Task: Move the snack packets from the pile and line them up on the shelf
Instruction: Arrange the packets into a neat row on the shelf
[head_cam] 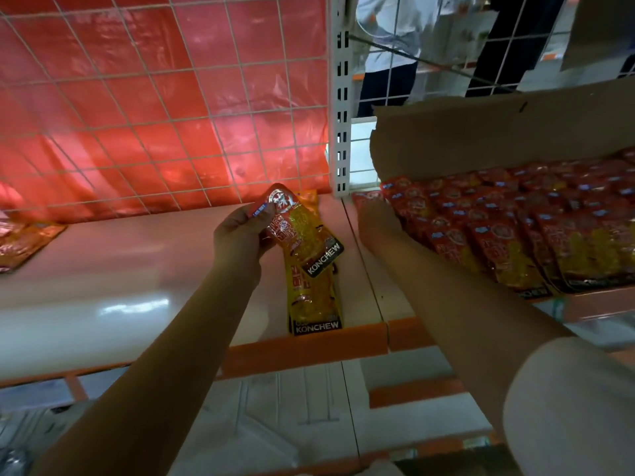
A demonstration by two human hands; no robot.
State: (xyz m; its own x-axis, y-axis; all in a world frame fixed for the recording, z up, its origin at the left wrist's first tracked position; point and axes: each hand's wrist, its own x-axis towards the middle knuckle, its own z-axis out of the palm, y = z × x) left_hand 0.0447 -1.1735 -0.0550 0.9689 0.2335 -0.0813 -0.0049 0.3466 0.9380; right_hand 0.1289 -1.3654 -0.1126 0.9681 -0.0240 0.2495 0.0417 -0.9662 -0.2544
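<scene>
Packets at the far left (24, 240) lie flat on the pale shelf (113, 269), orange and partly cut off by the picture's edge, just in front of a white wire grid (144, 108) backed by red plastic sheeting (103, 63). Right of them, past a bare stretch of shelf, the left forearm reaches up from the near edge and the left hand (242, 235) grasps a red and yellow snack packet (302, 231) at its upper end, thumb across the front and fingers curled behind, the packet tilted with its black KONCHEW band pointing to the lower right. Under it a yellow packet (311, 297) of the same brand lies lengthwise on the shelf, its near end at the orange front lip (302, 348). A white slotted upright (340, 132) divides the bays. Right of it the right arm, in a pale short sleeve, stretches to the pile; the right hand (376, 218) rests palm down on the leftmost packets, and whether its fingers pinch one I cannot tell. The pile of red packets (515, 218) fills an open cardboard box (481, 132), overlapping in rows. Beyond the grid at the far right stand two people (391, 46), seen only from the torso down.
</scene>
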